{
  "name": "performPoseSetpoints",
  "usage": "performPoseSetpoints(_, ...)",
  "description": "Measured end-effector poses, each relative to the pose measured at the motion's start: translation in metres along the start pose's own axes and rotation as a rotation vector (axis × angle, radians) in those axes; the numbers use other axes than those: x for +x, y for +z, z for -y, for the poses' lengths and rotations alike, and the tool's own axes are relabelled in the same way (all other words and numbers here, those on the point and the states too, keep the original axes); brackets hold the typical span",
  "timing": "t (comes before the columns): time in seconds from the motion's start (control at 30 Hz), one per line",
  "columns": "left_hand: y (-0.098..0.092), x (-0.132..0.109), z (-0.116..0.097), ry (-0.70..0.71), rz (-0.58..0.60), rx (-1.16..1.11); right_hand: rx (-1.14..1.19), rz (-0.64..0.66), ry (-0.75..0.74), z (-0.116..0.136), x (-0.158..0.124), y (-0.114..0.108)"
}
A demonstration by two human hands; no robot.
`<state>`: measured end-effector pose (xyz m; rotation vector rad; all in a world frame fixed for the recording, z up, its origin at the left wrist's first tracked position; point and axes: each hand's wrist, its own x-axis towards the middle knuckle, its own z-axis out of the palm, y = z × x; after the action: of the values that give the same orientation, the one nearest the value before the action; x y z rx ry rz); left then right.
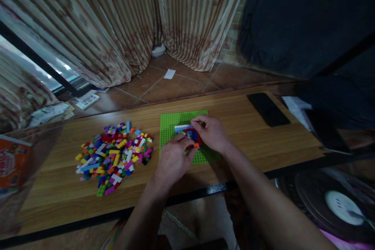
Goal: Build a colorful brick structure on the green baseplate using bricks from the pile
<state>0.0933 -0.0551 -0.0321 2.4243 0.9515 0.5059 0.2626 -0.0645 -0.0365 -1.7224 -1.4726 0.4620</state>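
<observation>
A green baseplate (171, 123) lies on the wooden table (240, 129). On it stands a small brick build (189, 133) in white, blue, red and orange. My left hand (172, 160) rests on the plate's near side, its fingers curled and touching the build. My right hand (212, 133) comes from the right with fingers bent over the top of the build; what they pinch is hidden. A heap of loose coloured bricks (114, 156) lies to the left of the plate.
A black phone (268, 109) lies on the table at the right. Papers (295, 105) and dark objects sit at the far right edge. A book (13, 162) is at the left. Curtains (117, 23) and a tiled floor are behind the table.
</observation>
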Motion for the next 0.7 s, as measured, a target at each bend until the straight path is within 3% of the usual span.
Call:
performPoseSetpoints(0.27,-0.002,0.001,-0.003,0.010,-0.015,-0.003,0.125,0.324,0.136,-0.018,-0.002,-0.027)
performPoseSetpoints(0.7,0.000,0.002,-0.002,0.017,-0.002,-0.008,0.031,0.416,0.074,-0.013,-0.005,-0.031)
